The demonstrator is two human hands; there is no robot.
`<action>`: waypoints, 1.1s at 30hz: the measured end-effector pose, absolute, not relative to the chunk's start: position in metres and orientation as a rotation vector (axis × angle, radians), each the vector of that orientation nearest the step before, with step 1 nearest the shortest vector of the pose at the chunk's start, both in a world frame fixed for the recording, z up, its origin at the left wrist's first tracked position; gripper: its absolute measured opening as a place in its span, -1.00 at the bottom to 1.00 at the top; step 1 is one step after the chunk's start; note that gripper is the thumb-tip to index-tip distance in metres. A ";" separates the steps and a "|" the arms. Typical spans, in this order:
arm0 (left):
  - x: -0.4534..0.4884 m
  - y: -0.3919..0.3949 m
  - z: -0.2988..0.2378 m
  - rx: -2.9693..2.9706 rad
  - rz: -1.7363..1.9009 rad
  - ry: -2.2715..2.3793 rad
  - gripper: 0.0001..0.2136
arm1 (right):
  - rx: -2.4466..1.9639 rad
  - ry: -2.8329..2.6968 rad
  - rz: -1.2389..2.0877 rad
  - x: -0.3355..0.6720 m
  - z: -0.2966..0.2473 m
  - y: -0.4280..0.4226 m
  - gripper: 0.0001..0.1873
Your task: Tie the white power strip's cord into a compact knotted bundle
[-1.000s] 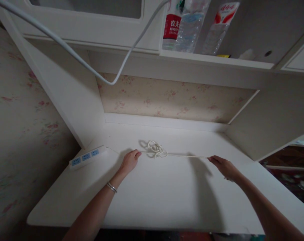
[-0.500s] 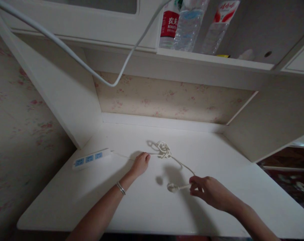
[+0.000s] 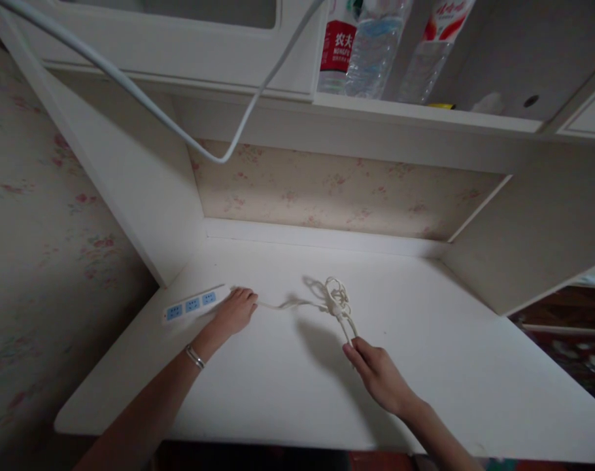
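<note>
A white power strip (image 3: 192,305) with blue sockets lies on the left of the white desktop. My left hand (image 3: 237,309), with a bangle on its wrist, is closed round the cord beside the strip's right end. From there the white cord (image 3: 297,302) runs rightward into a loose, tangled bundle of loops. My right hand (image 3: 376,369) pinches strands of this cord just below the bundle, between thumb and fingers. Where the plug is cannot be made out clearly; it may be among the loops.
A thick pale cable (image 3: 180,134) hangs across the upper left, close to the camera. Plastic bottles (image 3: 376,49) stand on the shelf above the desk (image 3: 278,386). Side panels (image 3: 131,176) bound the desktop, with flowered wallpaper behind.
My left hand has slid left along the cord to the power strip's end. My right hand has moved slightly left, and the hanging plug end has gone up toward the bundle.
</note>
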State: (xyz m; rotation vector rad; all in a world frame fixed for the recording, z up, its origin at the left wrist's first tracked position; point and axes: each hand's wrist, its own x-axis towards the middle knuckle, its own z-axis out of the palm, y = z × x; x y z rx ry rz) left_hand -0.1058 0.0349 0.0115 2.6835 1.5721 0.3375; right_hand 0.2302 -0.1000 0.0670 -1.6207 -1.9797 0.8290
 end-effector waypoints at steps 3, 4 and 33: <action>-0.108 0.035 0.013 2.736 0.213 1.544 -0.85 | -1.521 -1.880 0.963 0.209 0.062 -0.098 -0.60; -0.105 0.034 0.013 2.742 0.195 1.546 -0.84 | -1.488 -1.860 1.002 0.202 0.061 -0.097 -0.61; -0.041 -0.040 0.020 1.204 1.079 1.080 -0.50 | -1.275 -1.938 0.935 0.094 0.033 -0.039 -0.67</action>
